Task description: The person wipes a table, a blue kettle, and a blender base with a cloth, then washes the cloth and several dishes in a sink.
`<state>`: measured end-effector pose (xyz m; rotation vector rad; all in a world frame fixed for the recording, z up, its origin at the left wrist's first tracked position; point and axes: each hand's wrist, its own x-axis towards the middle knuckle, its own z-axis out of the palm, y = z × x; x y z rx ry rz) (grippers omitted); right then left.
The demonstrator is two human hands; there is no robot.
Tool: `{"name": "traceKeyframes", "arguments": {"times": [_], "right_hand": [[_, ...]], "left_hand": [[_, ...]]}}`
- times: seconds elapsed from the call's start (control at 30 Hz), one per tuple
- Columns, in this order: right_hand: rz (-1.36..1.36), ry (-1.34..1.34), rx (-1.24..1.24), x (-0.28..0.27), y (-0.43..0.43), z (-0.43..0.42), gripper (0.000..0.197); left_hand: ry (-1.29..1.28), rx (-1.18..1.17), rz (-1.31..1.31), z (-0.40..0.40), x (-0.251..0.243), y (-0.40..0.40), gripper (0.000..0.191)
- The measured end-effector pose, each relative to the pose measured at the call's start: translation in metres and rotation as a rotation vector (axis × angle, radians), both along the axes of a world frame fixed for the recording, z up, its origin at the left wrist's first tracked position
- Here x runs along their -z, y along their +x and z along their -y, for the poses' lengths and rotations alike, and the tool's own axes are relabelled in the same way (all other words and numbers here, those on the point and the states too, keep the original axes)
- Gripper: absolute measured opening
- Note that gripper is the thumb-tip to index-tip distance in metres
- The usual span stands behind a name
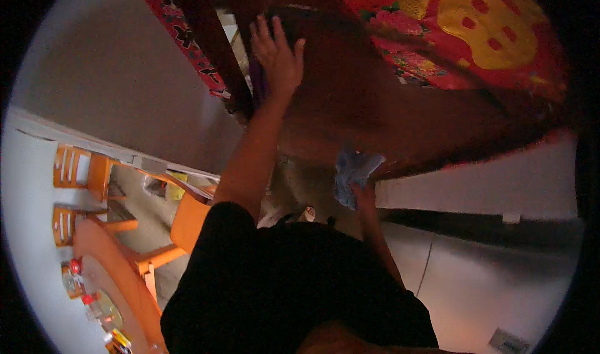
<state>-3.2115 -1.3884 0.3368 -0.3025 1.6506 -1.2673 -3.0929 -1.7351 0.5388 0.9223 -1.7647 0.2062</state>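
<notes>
My left hand (280, 61) lies with fingers spread near the edge of a dark reddish-brown door (328, 86), apparently flat against it. It holds nothing. Lower down, my right hand (364, 195) grips a crumpled light-blue cloth (352, 171). The cloth is at the door's lower part; whether it presses on the surface is hard to tell in the dim light. A red floral poster with gold figures (487, 25) covers the upper right of the door. Left of a narrow gap, a dark door frame (206, 35) carries a red strip with dark characters (187, 39).
A grey wall (117, 72) stands to my left. Behind it are orange wooden chairs (192, 222) and a round wooden table (112, 255) bearing several small items. A pale wall (483, 185) is on the right. My foot (308, 213) shows on the floor below.
</notes>
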Motion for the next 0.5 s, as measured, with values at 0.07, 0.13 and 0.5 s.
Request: {"name": "traceKeyframes", "arguments": {"times": [0.07, 0.13, 0.5], "right_hand": [[-0.049, -0.099, -0.066, 0.0, -0.015, 0.018, 0.063], [-0.084, -0.212, -0.08, 0.02, -0.04, 0.048, 0.072], [0.187, -0.092, -0.036, 0.077, -0.159, 0.2, 0.053]], "left_hand": [[-0.002, 0.039, 0.017, 0.038, 0.006, -0.017, 0.074], [-0.027, 0.096, 0.024, 0.075, 0.008, -0.051, 0.076], [0.022, 0.476, 0.11, 0.215, 0.023, -0.254, 0.078]]}}
